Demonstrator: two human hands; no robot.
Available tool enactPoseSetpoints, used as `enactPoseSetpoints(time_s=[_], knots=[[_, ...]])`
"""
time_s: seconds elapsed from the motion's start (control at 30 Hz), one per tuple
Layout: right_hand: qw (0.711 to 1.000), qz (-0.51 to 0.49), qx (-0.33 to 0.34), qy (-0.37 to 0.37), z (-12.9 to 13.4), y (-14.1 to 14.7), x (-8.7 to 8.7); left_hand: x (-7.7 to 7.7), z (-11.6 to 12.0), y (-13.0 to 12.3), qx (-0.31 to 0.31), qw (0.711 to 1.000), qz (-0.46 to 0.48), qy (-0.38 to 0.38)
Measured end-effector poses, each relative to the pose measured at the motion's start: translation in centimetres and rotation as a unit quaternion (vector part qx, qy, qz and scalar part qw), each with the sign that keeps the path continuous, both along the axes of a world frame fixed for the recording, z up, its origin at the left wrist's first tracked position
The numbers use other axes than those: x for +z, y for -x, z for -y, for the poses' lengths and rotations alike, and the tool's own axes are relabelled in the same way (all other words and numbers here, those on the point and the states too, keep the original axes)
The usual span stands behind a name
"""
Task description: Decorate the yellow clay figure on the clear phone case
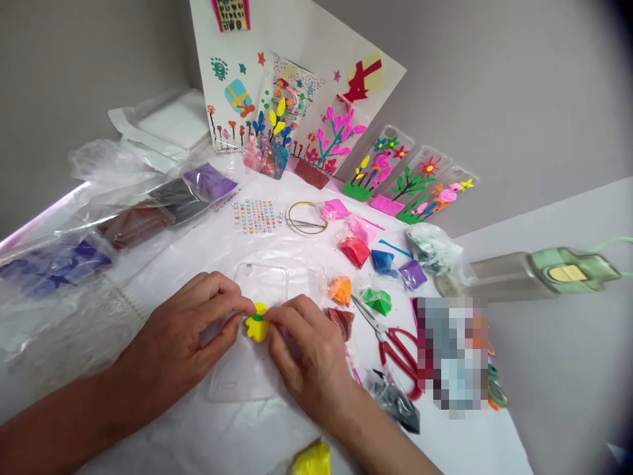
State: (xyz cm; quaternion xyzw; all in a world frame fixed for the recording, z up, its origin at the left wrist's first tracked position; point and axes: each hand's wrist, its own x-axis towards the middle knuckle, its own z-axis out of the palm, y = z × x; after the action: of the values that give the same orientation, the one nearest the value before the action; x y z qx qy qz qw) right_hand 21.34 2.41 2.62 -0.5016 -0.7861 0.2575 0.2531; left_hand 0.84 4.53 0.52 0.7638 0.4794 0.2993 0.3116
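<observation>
A yellow clay flower (256, 328) with a green piece across its middle is over a clear phone case (242, 389) on the white-covered table. My left hand (195, 330) pinches at the flower's left edge, thumb and forefinger close together. From the other side my right hand (306, 349) grips the flower's right edge, its fingers drawn together and partly hiding the petals. Whether the flower touches the case cannot be made out. Near the bottom edge lies a yellow clay packet (312, 460).
Right of the case lie red-handled scissors (398, 349) and several clay packets, among them a green one (378, 301) and a red one (355, 251). Behind are a gem sheet (257, 216), a bangle (307, 218) and decorated phone cases (378, 161). Plastic bags (143, 218) cover the left; a bottle (509, 276) lies right.
</observation>
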Motion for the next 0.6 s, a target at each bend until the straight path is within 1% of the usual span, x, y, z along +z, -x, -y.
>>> enactPoseSetpoints(time_s=[0.17,0.33,0.47,0.6], knots=[[0.997,0.063,0.023,-0.031,0.20,0.14,-0.31,-0.30,0.07,0.05,-0.013,1.000,0.002,-0.002],[0.997,0.056,0.018,-0.058,0.22,0.17,-0.40,-0.51,0.27,0.12,-0.012,1.000,0.004,-0.004],[0.996,0.064,0.029,-0.049,0.17,0.20,-0.43,-0.59,0.49,0.04,-0.010,1.000,0.012,0.010],[0.996,0.062,0.024,-0.057,0.25,0.20,-0.41,-0.60,0.53,0.01,-0.011,1.000,0.005,0.016]])
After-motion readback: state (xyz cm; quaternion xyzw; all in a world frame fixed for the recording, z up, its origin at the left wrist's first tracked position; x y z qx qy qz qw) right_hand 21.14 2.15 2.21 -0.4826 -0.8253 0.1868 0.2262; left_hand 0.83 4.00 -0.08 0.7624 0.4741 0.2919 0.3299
